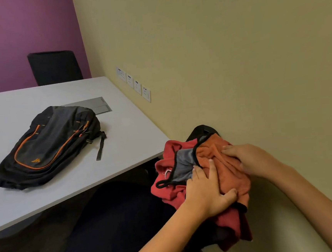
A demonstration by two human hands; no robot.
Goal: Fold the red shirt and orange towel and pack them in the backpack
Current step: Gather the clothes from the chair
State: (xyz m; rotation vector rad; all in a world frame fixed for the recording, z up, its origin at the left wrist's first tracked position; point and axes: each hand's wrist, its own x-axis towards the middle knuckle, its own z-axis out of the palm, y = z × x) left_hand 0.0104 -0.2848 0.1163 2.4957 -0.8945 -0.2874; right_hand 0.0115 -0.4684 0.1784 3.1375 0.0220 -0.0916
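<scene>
— Purple wall (12,34) at the back, yellowish wall (234,49) along the right with a row of sockets (134,84). What's on the grey table (121,133)?

— Only the backpack (48,144), black and grey with orange piping, lying flat with its front up and its zips looking closed. A metal hatch (99,105) is set into the table just behind it, and a dark chair (54,67) stands at the far end.

— And the clothes?

— Off the table, well apart from the backpack, bundled at the table's near right corner against the yellowish wall. The red shirt (166,188) is crumpled underneath, with a grey, black-edged part showing, and the orange towel (227,172) is heaped on top of it. Something black pokes up behind the pile; I cannot tell what it is.

— Where are the hands?

— Both on the bundle. The left hand (205,192) lies across it, its fingers (212,168) spread and reaching over the towel's left edge and the grey part, thumb curled into the towel's lower fold. The right hand (250,160) comes in from the right, its fingers (228,150) laid on the towel's upper part, bent into the cloth; whether they actually pinch it I cannot tell.

— Anything folded?

— No, both pieces are still rumpled.
</scene>
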